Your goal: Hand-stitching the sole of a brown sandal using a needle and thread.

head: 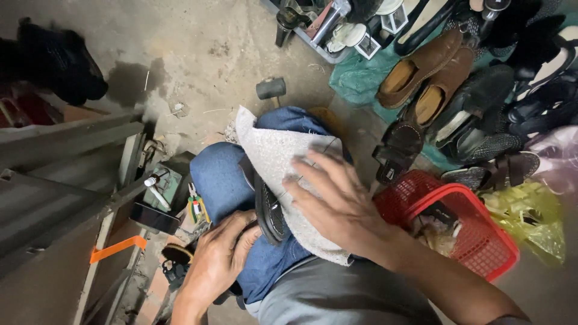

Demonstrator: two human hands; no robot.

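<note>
A black sandal [269, 210] lies on its edge between my knees, on my blue jeans [220, 177]. My left hand [220, 256] grips the sandal's near end from below. A grey cloth [277, 156] drapes over my right thigh. My right hand [328, 195] rests flat on that cloth with its fingers spread, just right of the sandal. A thin thread seems to run by its fingertips, but I cannot tell for sure.
A red plastic basket [475, 225] stands at my right. Several shoes and sandals, including a brown suede pair [430, 75], lie on a green sheet beyond it. A hammer head [271, 88] rests on the concrete floor. Pliers [195, 204] and small tools sit at my left beside a metal frame [72, 150].
</note>
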